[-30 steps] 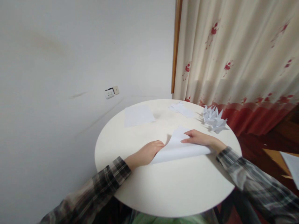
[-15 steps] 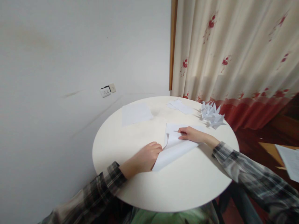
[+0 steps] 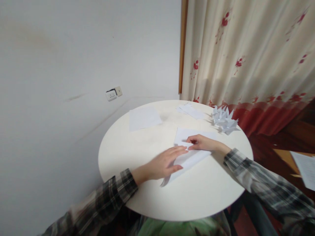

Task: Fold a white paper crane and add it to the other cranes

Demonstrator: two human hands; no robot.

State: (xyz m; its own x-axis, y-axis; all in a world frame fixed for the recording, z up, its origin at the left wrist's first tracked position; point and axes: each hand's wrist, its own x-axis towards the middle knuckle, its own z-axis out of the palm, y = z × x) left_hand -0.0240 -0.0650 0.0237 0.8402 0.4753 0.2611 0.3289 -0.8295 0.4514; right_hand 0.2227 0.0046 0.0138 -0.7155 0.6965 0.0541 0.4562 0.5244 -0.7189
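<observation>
A white sheet of paper (image 3: 190,161) lies in front of me, its near side folded over toward the far side. Across the fold rests my left hand (image 3: 163,164), fingers stretched out and thumb apart, touching the paper. My right hand (image 3: 203,143) is closed in a pinch on the folded-over corner, close to the left fingertips. The near left end of the sheet curls up off the table beneath my left hand. Part of the fold is hidden under both hands.
The round white table (image 3: 123,154) also bears a flat sheet (image 3: 144,118) at far left, paper strips (image 3: 192,111) at the back and several folded paper cranes (image 3: 223,119) at right. Behind stand a wall with a socket (image 3: 111,95) and a curtain (image 3: 246,65).
My left hand has opened from its grip on the paper's left end and slid right and forward over the fold. My right hand keeps its pinch almost in place.
</observation>
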